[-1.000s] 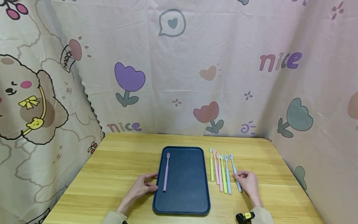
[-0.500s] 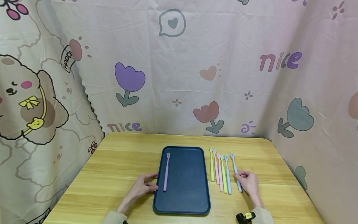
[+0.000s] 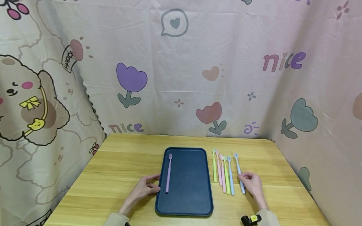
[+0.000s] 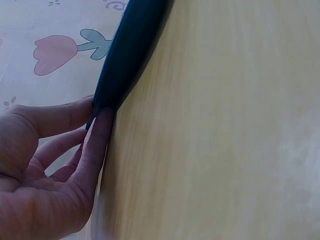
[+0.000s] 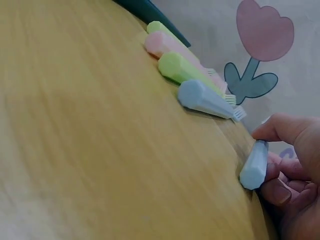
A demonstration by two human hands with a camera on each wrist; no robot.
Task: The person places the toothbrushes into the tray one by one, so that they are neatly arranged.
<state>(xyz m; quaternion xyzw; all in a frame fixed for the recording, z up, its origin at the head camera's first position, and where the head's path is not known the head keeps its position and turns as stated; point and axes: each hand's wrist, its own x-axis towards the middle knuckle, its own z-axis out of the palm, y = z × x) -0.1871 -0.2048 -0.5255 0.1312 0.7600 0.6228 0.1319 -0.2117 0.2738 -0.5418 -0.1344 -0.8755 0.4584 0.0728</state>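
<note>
The backdrop (image 3: 172, 59) reads "nice" left and right; the left hand (image 3: 142, 189), spread, touches the left edge of the tray (image 3: 192, 182); the right hand (image 3: 253, 185) pinches a blue toothbrush (image 3: 238, 164).

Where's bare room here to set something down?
Bare: the tray right of its purple toothbrush, and the table left of the left hand and right of the right hand. Crowded: between tray and right hand, where five toothbrushes lie beside the held blue toothbrush.

Table (image 3: 124, 160), pale wood-grain top. Bears: one dark blue tray (image 3: 190, 179), centre; right of it, five toothbrushes (image 3: 222, 174), left to right green, pink, pink, green, blue; another blue toothbrush (image 3: 238, 164) farther right, contact unclear.
</note>
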